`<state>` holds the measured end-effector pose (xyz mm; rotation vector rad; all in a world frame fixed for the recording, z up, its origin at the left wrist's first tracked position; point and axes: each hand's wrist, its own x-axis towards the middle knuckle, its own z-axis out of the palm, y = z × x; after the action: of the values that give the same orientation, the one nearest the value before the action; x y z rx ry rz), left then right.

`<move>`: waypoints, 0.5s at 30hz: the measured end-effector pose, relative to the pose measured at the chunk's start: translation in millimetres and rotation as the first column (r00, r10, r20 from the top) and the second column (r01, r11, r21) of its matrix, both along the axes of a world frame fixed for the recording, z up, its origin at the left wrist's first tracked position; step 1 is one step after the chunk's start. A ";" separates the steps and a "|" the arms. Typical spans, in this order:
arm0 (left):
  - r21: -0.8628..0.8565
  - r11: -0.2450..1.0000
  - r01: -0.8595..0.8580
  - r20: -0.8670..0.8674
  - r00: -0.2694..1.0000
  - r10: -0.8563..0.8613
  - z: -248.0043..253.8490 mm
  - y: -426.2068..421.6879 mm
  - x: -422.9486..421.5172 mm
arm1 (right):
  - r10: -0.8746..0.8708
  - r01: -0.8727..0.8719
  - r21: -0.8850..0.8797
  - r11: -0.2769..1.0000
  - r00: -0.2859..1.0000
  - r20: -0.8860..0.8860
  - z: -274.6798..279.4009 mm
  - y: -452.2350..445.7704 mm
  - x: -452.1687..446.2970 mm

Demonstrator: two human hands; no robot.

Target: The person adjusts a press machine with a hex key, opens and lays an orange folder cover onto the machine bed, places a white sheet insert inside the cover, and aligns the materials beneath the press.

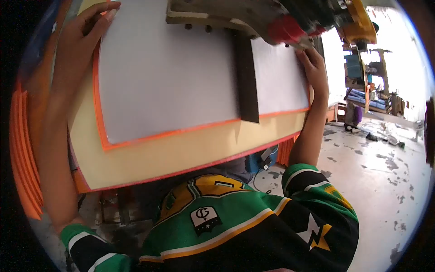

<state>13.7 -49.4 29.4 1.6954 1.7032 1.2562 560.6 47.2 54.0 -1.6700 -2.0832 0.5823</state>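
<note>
With clock positions read from the centre of the view, the white sheet point(167, 81) is seen toward 11 o'clock, laid over an orange sheet point(136, 140). Both are borne by a cream board point(181, 156) that shows beyond them at 6 to 8 o'clock. The layering is judged to be done: the orange edge is left showing as a narrow, fairly even margin along the near and left sides.

The left hand point(88, 27) is held at 10 o'clock, by the upper left edge of the sheets, with thumb and forefinger brought near each other; whether the edge is pinched or only steadied cannot be told. The right hand point(313, 65) is placed at 2 o'clock by the right edge, fingers bent; its grip cannot be told either.

The far edge is covered by a machine head point(217, 9) at 12 to 1 o'clock, and the sheet is crossed by a dark strip point(248, 81) at 1 o'clock. No seam can be made out on the near margin, so the work is judged to be partway, with the amount left unclear. Whether the orange stack point(22, 154) at 9 o'clock is finished or waiting cannot be determined.
</note>
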 end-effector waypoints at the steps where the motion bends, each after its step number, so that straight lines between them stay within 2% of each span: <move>1: 0.036 0.999 -0.009 -0.061 0.998 0.011 2.4 0.8 2.4 | 0.005 -0.005 0.006 1.000 1.000 -0.014 1.8 -1.4 -3.3; 2: 0.043 0.999 0.008 -0.085 0.996 -0.004 6.0 0.0 6.2 | 0.012 -0.011 0.013 1.000 0.999 -0.031 -0.3 -2.1 -4.4; 4: -0.051 0.997 -0.060 -0.085 0.995 0.055 8.7 -7.8 15.8 | -0.004 0.002 -0.022 1.000 0.996 -0.089 -13.5 -1.1 9.5; 6: -0.020 0.999 -0.026 -0.114 0.993 0.023 -10.1 1.7 -2.1 | 0.143 -0.145 0.092 0.985 0.989 0.026 -15.7 -6.8 13.3; 8: 0.116 0.991 -0.060 -0.236 0.968 0.086 -22.1 8.8 -20.2 | 0.133 -0.132 0.097 0.986 0.991 0.005 -10.0 -20.4 18.1; 9: 0.139 0.987 -0.083 -0.182 0.977 0.107 -16.9 8.5 -19.8 | 0.105 -0.121 0.115 0.986 0.986 0.130 -5.0 -29.5 17.5; 10: 0.145 0.987 -0.068 -0.207 0.974 0.097 -8.5 5.3 -23.0 | 0.074 -0.110 0.132 0.985 0.965 0.252 -0.9 -40.0 16.5; 12: 0.063 0.987 -0.150 -0.241 0.957 0.161 12.9 -22.3 -17.7 | 0.053 -0.087 0.153 0.984 0.975 0.215 4.5 -70.8 6.7; 13: 0.153 0.979 -0.131 -0.203 0.966 0.161 16.6 -35.0 -9.7 | 0.090 -0.121 0.178 0.976 0.981 0.173 7.7 -85.2 -6.1; 15: 0.087 0.990 -0.108 -0.266 0.956 0.127 36.5 -73.0 22.8 | 0.182 -0.190 0.242 0.951 0.982 0.056 3.7 -109.2 -22.0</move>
<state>36.5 -122.4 65.9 1.9064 1.9631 1.1929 538.6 -62.0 57.7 -1.3634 -2.2492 0.3349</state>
